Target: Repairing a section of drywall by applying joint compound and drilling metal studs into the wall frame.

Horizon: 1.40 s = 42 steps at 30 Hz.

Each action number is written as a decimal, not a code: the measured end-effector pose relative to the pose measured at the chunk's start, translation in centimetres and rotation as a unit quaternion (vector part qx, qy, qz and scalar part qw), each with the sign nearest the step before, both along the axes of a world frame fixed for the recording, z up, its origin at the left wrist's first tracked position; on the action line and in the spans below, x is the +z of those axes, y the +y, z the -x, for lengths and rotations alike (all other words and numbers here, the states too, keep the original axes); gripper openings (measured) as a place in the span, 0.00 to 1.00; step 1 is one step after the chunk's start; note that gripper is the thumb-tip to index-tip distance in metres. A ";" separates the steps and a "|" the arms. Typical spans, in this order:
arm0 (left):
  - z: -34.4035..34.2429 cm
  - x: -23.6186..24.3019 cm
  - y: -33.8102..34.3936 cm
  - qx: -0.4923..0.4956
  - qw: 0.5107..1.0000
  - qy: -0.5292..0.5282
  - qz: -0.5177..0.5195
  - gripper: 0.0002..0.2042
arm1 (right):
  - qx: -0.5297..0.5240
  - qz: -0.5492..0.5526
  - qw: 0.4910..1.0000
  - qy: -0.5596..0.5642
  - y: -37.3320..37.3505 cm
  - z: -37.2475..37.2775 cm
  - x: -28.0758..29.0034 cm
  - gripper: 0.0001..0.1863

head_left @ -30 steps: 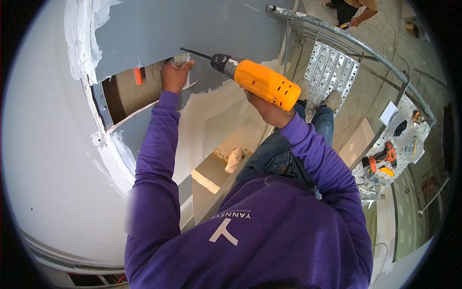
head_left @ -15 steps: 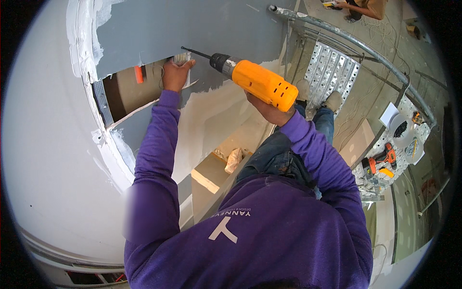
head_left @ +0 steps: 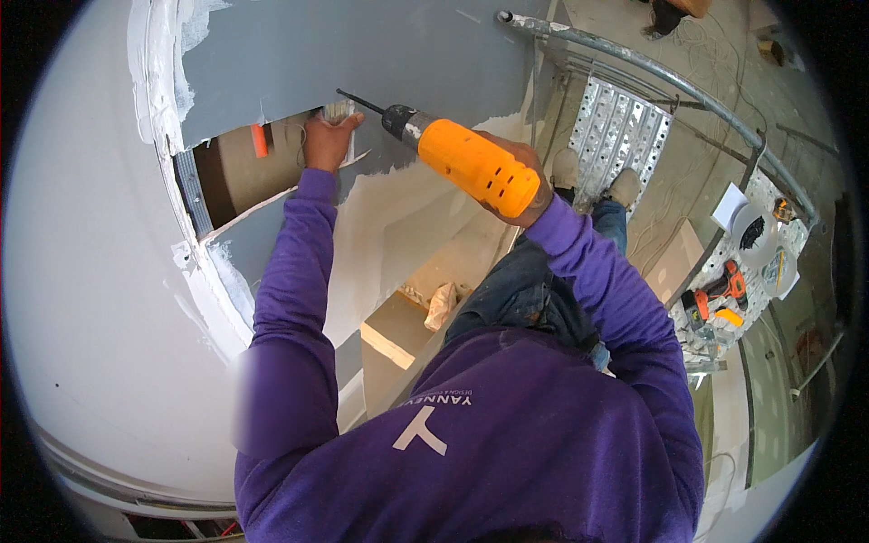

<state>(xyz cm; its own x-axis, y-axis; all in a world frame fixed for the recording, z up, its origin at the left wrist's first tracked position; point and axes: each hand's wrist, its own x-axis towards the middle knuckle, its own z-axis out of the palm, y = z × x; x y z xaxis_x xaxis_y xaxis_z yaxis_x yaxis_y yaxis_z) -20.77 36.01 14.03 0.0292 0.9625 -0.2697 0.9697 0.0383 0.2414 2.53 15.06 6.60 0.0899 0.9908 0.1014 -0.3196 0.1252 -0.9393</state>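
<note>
My right hand [head_left: 527, 167] is wrapped round a yellow-orange power drill [head_left: 477, 165]. The drill's long dark bit points up and left, its tip close to the grey wallboard [head_left: 434, 63] just above the corner of a cut-out opening [head_left: 244, 176]. Whether the tip touches the board, I cannot tell. At that corner my left hand [head_left: 329, 145] pinches a pale ribbed piece [head_left: 339, 110], its thumb out on the right side and most fingers hidden. An orange tube-like piece [head_left: 260, 141] hangs inside the opening, left of my left hand.
A curved metal scaffold rail [head_left: 652, 72] runs at the right, beside the perforated platform [head_left: 620, 127] under my feet. Another platform holds an orange-black cordless drill [head_left: 727, 286] and a round tub of dark screws [head_left: 753, 231]. A cardboard box [head_left: 391, 337] stands below the wall. A person's arm [head_left: 692, 7] shows at top right.
My right hand and the drill have shifted slightly left, with the bit tip nearer the left hand. My left hand keeps its place. The person at top right is mostly out of view.
</note>
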 end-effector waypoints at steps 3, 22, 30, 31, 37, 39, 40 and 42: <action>1.2 -0.6 0.3 -0.012 1.000 -0.014 -0.017 0.21 | -0.024 -0.053 0.989 -0.134 0.5 -0.4 0.1 0.25; -5.7 0.4 -15.0 -0.313 0.945 -0.021 -0.087 0.42 | -0.103 0.316 0.849 -0.411 -23.2 -5.1 5.5 0.27; -12.0 -9.9 -23.2 -0.613 0.631 0.088 0.468 0.28 | -0.212 0.581 0.677 -0.399 -36.7 -0.4 11.0 0.23; -13.2 -10.9 -23.1 -0.657 0.643 0.061 0.389 0.26 | -0.224 0.589 0.673 -0.388 -38.4 1.2 11.0 0.23; -25.5 -14.4 -23.9 -0.632 0.692 0.040 0.346 0.17 | -0.328 0.637 0.655 -0.241 -44.3 7.6 10.6 0.26; -29.6 -14.1 -26.3 -0.701 0.668 -0.032 0.246 0.14 | -0.334 0.630 0.659 -0.241 -46.3 9.6 9.4 0.26; -31.3 -14.8 -27.6 -0.705 0.667 -0.026 0.240 0.13 | -0.334 0.626 0.660 -0.246 -47.3 10.3 9.0 0.26; -34.6 -14.9 -31.5 -0.708 0.667 -0.033 0.229 0.12 | -0.322 0.638 0.660 -0.232 -49.4 10.8 8.8 0.27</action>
